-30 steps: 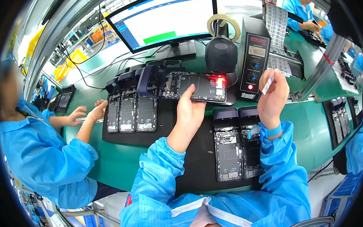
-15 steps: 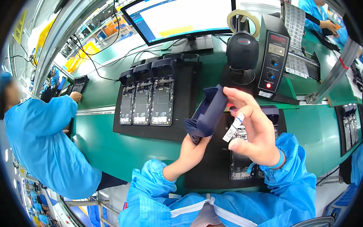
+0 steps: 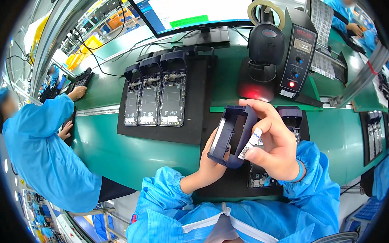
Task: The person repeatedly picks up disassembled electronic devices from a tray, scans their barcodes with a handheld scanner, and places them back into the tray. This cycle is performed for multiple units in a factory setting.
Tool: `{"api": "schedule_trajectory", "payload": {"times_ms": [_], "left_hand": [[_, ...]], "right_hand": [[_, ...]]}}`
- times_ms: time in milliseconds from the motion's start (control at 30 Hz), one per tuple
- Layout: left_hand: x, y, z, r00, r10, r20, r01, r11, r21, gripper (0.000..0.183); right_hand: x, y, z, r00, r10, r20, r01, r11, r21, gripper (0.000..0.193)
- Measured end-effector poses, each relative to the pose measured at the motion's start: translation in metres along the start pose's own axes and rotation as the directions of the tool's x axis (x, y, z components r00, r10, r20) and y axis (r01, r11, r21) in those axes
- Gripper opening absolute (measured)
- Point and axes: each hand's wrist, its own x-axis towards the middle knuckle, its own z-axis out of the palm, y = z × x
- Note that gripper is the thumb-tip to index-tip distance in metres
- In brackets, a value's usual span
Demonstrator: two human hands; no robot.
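Note:
My left hand [image 3: 209,161] is wrapped round the lower left side of a dark navy handheld-device housing [image 3: 247,128], raised and tilted above the bench. Its hollow, frame-like end faces up toward me. My right hand [image 3: 279,146] pinches a small white printed label [image 3: 251,144] between thumb and finger, close against the housing's right side. The right forefinger reaches the housing's top edge. Below my hands lie opened devices with bare circuit boards [image 3: 260,178], partly hidden, on a black mat [image 3: 214,187]. Another such device [image 3: 289,114] shows behind my right hand.
Several opened devices [image 3: 151,101] lie on a second black mat [image 3: 194,108] to the left. Beyond stand a monitor [image 3: 190,10], a barcode scanner [image 3: 266,44] with a tape roll [image 3: 279,11], and a label machine [image 3: 297,53]. A co-worker in blue [image 3: 49,143] works at left.
The housing has turned so that its hollow side shows, and the label has come up against it. A red glow appears on the scanner's base, and a green bar on the monitor.

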Motion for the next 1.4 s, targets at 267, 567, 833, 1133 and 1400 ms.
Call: {"api": "schedule_trajectory", "payload": {"times_ms": [267,567,833,1133,1400], "left_hand": [[0.002,0.017,0.007,1.0,-0.014,-0.013,0.012,0.99,-0.143,0.047],[-0.015,0.0,-0.011,0.946,-0.254,-0.201,0.275,0.957,0.087,0.036],[-0.018,-0.002,-0.022,0.929,-0.362,-0.072,0.313,0.876,-0.367,0.066],[-0.036,-0.013,-0.003,0.938,-0.345,0.003,0.344,0.935,-0.089,0.083],[-0.033,-0.02,0.015,0.975,-0.212,0.061,0.18,0.922,0.342,0.072]], "right_hand": [[-0.002,-0.007,0.004,0.971,0.238,-0.038,-0.221,0.941,0.255,0.049],[0.006,-0.004,-0.043,0.765,0.538,-0.354,-0.437,0.837,0.33,0.018],[-0.118,0.017,-0.142,0.668,0.43,-0.607,-0.727,0.2,-0.657,0.037],[-0.14,0.038,-0.161,0.592,0.549,-0.59,-0.793,0.528,-0.305,0.047],[-0.141,0.031,-0.184,0.595,0.555,-0.582,-0.799,0.483,-0.358,0.039]]}}
